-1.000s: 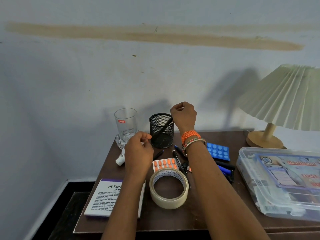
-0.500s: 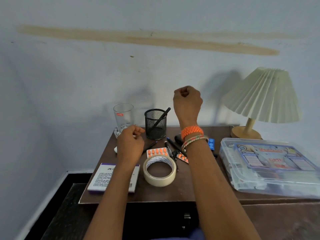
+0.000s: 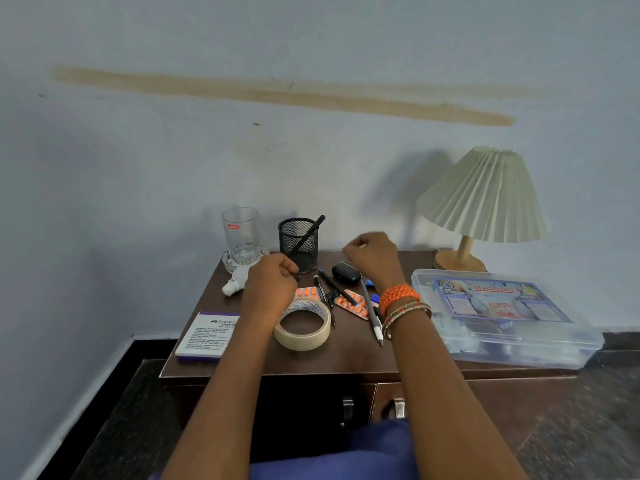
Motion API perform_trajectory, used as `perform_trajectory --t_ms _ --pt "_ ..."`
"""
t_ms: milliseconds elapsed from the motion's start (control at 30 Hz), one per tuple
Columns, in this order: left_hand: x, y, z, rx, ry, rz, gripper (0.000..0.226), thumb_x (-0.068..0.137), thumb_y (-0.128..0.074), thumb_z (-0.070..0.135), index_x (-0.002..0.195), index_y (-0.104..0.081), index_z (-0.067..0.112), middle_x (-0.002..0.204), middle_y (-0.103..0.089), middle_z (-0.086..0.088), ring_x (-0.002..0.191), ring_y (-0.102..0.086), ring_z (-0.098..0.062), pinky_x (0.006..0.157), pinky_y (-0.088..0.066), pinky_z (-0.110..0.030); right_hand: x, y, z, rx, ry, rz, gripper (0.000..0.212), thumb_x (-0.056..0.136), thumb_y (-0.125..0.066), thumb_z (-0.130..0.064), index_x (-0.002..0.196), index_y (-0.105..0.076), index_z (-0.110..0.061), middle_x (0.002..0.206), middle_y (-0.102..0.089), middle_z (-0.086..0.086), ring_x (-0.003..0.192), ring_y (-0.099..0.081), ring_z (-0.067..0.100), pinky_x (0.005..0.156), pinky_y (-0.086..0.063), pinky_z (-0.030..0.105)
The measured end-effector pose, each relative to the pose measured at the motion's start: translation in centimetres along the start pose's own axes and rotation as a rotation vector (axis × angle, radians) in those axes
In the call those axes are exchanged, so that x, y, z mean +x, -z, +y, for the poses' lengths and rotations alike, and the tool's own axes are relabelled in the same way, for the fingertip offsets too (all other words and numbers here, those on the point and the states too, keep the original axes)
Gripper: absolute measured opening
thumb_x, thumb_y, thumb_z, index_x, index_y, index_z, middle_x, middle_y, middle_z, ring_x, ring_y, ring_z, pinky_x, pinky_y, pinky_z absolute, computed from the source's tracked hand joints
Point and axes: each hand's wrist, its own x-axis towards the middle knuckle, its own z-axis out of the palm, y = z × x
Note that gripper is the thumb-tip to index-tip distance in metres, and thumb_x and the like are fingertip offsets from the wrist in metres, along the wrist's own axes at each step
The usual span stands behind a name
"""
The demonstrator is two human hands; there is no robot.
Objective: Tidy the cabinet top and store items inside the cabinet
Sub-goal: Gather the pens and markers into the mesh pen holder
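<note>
Right hand (image 3: pixel 374 258) dropped from above the holder (image 3: pixel 298 243), fingers curled empty; left hand (image 3: pixel 272 284) likewise. We judge pen-sorting underway; next, grip a pen (image 3: pixel 337 292).

- I see a table lamp (image 3: pixel 483 199), pleated cream shade, wood base, at back-right corner of cabinet top, just behind the clear box.
- Wall (image 3: pixel 207 161) pale blue w/ long tan streak (image 3: pixel 284 95) across it.
- Dark speckled floor (image 3: pixel 114 420), white skirting on left.
</note>
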Motion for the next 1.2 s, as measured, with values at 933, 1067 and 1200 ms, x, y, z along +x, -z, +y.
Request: perform_trajectory --t_ms 933,1067,1200 --pt "2.6 -1.8 -2.4 0.063 0.050 -0.064 0.020 0.086 -0.054 0.006 0.079 -0.062 0.023 0.090 -0.065 0.000 0.090 -0.061 -0.019 0.081 -0.050 -0.034 2.8 -5.7 1.7 -0.726 0.014 -0.159 0.032 0.088 -0.059 -0.023 0.116 -0.060 -0.009 0.123 -0.062 0.012 0.113 -0.059 0.032 0.088 -0.048 0.037" --pt "2.4 -1.5 -1.8 -0.004 0.016 -0.033 0.020 0.089 -0.051 0.003 0.090 -0.066 0.015 0.087 -0.058 0.003 0.085 -0.056 -0.013 0.073 -0.041 -0.025 2.8 -4.8 1.7 -0.636 -0.023 -0.132 0.037 0.084 -0.064 -0.024 0.117 -0.056 -0.008 0.124 -0.060 0.013 0.115 -0.058 0.034 0.088 -0.048 0.037" --pt "2.4 -1.4 -0.8 0.013 -0.013 -0.138 0.018 0.093 -0.051 0.015 0.106 -0.064 0.012 0.094 -0.056 0.003 0.087 -0.050 -0.009 0.076 -0.037 -0.024 3.3 -3.2 1.3 -0.358 -0.052 -0.104 0.032 0.077 -0.065 -0.038 0.087 -0.059 -0.008 0.085 -0.060 0.013 0.078 -0.058 0.028 0.063 -0.044 0.028"
